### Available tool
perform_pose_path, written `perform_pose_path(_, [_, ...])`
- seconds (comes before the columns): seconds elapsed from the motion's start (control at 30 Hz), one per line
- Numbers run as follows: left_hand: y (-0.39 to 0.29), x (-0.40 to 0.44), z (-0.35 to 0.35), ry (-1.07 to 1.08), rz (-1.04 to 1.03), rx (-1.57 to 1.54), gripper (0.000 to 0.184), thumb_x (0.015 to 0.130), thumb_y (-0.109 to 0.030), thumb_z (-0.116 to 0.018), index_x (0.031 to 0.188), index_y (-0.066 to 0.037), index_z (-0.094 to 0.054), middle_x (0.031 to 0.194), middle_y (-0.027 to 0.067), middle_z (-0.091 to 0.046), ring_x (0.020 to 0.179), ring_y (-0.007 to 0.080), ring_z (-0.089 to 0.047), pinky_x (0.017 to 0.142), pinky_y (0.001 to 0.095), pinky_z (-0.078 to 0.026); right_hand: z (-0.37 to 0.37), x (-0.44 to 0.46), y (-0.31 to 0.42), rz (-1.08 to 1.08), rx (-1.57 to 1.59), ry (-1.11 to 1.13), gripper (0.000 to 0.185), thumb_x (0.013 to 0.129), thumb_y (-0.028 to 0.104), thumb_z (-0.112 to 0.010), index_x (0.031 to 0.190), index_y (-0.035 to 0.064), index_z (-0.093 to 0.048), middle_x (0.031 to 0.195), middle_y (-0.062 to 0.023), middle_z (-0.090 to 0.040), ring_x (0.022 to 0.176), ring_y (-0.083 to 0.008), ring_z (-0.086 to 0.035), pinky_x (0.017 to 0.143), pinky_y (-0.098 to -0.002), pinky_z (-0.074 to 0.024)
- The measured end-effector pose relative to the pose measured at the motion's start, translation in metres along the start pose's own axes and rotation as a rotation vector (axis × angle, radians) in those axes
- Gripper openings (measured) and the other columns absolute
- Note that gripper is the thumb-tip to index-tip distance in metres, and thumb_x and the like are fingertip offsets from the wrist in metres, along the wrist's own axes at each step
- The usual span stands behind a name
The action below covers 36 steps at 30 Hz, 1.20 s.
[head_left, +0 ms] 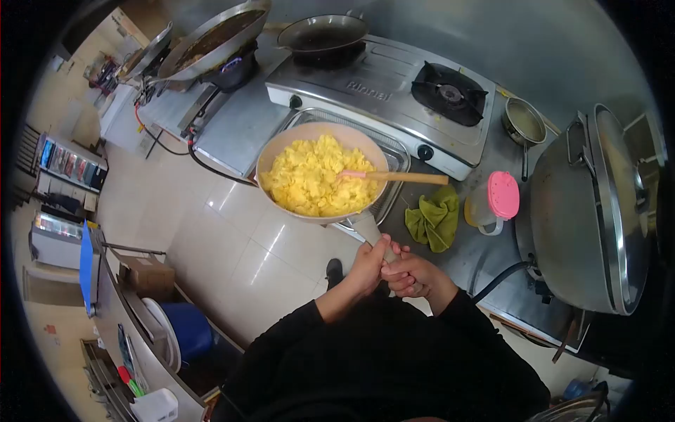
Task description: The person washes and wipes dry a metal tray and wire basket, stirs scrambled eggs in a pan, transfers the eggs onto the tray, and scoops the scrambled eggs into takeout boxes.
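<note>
Both my hands are closed around the handle of a frying pan point(270, 197), in front of the gas stove. My left hand point(367, 266) grips it from the left, and my right hand point(411, 274) wraps it from the right, close against the left. Fluffy scrambled eggs point(316, 172) fill the pan. A spatula point(415, 178) with a wooden handle and a pinkish head rests in the eggs, its handle sticking out over the right rim. Neither hand touches the spatula. Beneath the pan, a wire-mesh tray point(397, 158) is partly hidden.
The Rinnai stove point(394, 84) has a bare burner point(450, 93) and a dark pan point(322, 34). A large wok point(214, 43) sits left over a flame. At right are a green cloth point(434, 218), a pink-lidded jug point(502, 195), a small strainer point(524, 121) and a big lidded pot point(569, 225).
</note>
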<state>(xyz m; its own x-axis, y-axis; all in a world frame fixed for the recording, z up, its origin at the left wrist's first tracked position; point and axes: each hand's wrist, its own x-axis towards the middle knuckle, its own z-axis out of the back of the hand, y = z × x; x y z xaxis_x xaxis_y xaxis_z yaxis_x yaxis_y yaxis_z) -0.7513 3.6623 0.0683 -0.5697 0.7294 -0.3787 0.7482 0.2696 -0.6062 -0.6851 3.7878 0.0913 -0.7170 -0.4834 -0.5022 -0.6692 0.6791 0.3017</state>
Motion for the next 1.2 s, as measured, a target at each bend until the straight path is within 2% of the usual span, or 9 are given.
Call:
perform_pose_path(0.17, [0.011,0.028,0.029,0.27,0.107,-0.566,0.024,0.091,-0.03,-0.052,0.078,-0.01,-0.049,0.074,0.0038,-0.051,0.079,0.0218,-0.057,0.092,0.0392,-0.043,0.002,0.012,-0.006,0.001,-0.046,0.069,0.007,0.089,0.011,-0.053,0.089,0.0125,-0.046,0.053,0.0058,-0.032,0.04,-0.0026,-0.032,0.037,-0.0185,-0.0302])
perform_pose_path(0.27, [0.006,0.041,0.036,0.279,0.116,-0.6,0.025,0.088,-0.025,-0.049,0.067,-0.015,-0.043,0.055,-0.0028,-0.041,0.056,0.013,-0.047,0.087,0.0364,-0.042,0.017,0.027,-0.011,-0.031,-0.092,0.121,0.009,0.092,0.02,-0.05,0.089,0.0113,-0.047,0.056,0.0021,-0.043,0.042,-0.0076,-0.045,0.04,-0.0225,-0.0382])
perform_pose_path(0.4, [-0.017,0.034,-0.004,-0.075,0.103,-0.598,0.03,0.084,-0.022,-0.049,0.058,-0.018,-0.036,0.044,-0.0079,-0.029,0.042,0.008,-0.033,0.064,0.0275,-0.042,-0.003,0.008,0.027,0.109,-1.037,-0.208,0.045,0.094,0.044,-0.041,0.087,0.0017,-0.056,0.068,-0.0137,-0.063,0.059,-0.0249,-0.065,0.054,-0.0311,-0.0495])
perform_pose_path(0.47, [-0.017,0.036,0.005,0.027,0.179,-0.709,0.03,0.083,-0.021,-0.05,0.057,-0.018,-0.035,0.043,-0.0078,-0.028,0.04,0.0075,-0.03,0.053,0.0249,-0.038,-0.036,-0.011,0.056,0.006,-1.59,-0.505,0.049,0.093,0.044,-0.044,0.087,-0.0022,-0.059,0.065,-0.012,-0.063,0.057,-0.0246,-0.063,0.057,-0.0326,-0.0485])
perform_pose_path(0.53, [-0.021,0.034,0.009,0.052,0.223,-0.734,0.03,0.082,-0.02,-0.051,0.057,-0.019,-0.035,0.044,-0.0079,-0.027,0.038,0.0069,-0.027,0.044,0.023,-0.032,-0.042,-0.025,0.084,0.416,-1.697,-0.746,0.039,0.091,0.036,-0.049,0.088,-0.0011,-0.062,0.064,-0.0094,-0.062,0.054,-0.027,-0.06,0.058,-0.0349,-0.0479])
perform_pose_path(0.67, [-0.03,0.022,0.011,-0.051,0.264,-0.665,0.028,0.082,-0.018,-0.052,0.059,-0.019,-0.036,0.046,-0.0086,-0.029,0.037,0.0051,-0.026,0.038,0.021,-0.026,-0.014,-0.004,0.141,1.297,-2.136,-1.202,0.031,0.077,0.02,-0.066,0.107,0.0116,-0.06,0.096,-0.0081,-0.062,0.093,-0.0288,-0.058,0.077,-0.0359,-0.0449])
perform_pose_path(0.77, [-0.051,0.014,0.01,-0.11,0.276,-0.652,0.029,0.083,-0.017,-0.052,0.061,-0.019,-0.035,0.047,-0.0088,-0.03,0.037,0.0037,-0.027,0.036,0.0194,-0.027,0.027,0.027,0.154,1.165,-2.404,-1.379,0.041,0.074,0.02,-0.068,0.113,0.0136,-0.055,0.109,-0.0081,-0.057,0.108,-0.0291,-0.049,0.084,-0.0398,-0.0417])
perform_pose_path(0.97, [-0.1,0.001,0.012,-0.187,0.387,-0.607,0.03,0.085,-0.015,-0.05,0.06,-0.017,-0.034,0.047,-0.0084,-0.031,0.036,0.003,-0.03,0.034,0.0187,-0.03,0.009,0.028,0.156,0.593,-2.29,-1.024,0.017,0.077,0.02,-0.063,0.091,0.0091,-0.062,0.087,-0.0103,-0.063,0.083,-0.029,-0.063,0.077,-0.0458,-0.0466])
perform_pose_path(1.2, [-0.129,-0.003,-0.007,-0.315,0.458,-0.44,0.033,0.085,-0.014,-0.049,0.057,-0.016,-0.034,0.045,-0.0075,-0.032,0.036,0.0035,-0.032,0.033,0.0191,-0.032,0.003,-0.01,0.106,0.927,-2.082,-1.032,0.012,0.078,0.017,-0.061,0.086,0.0089,-0.061,0.081,-0.0105,-0.062,0.069,-0.0303,-0.063,0.059,-0.0414,-0.0501])
